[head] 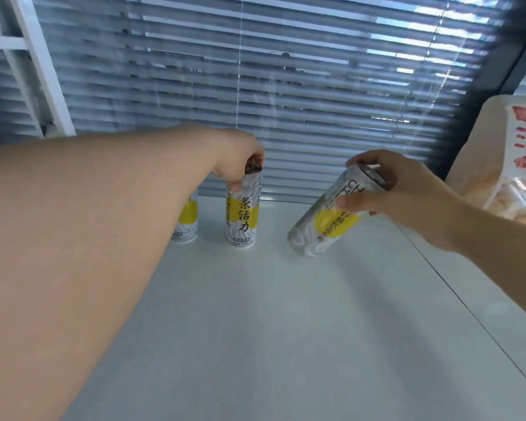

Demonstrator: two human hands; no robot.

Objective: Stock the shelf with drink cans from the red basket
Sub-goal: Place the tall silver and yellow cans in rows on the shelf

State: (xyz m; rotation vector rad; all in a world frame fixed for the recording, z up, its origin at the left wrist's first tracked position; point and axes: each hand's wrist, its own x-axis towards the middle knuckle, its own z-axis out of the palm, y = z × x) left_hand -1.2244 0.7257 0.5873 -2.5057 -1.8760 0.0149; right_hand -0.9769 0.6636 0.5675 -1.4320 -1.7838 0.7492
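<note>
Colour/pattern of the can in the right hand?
The tilted can is white-grey swirls with a yellow patch and dark lettering; head view.

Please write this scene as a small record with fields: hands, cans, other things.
left hand: grips the top of the middle can
middle can: upright on the shelf
right hand: holds the tilted can near its top
third can: upright, left of middle can, partly behind the forearm
other: snack bag at right, blinds behind
</note>
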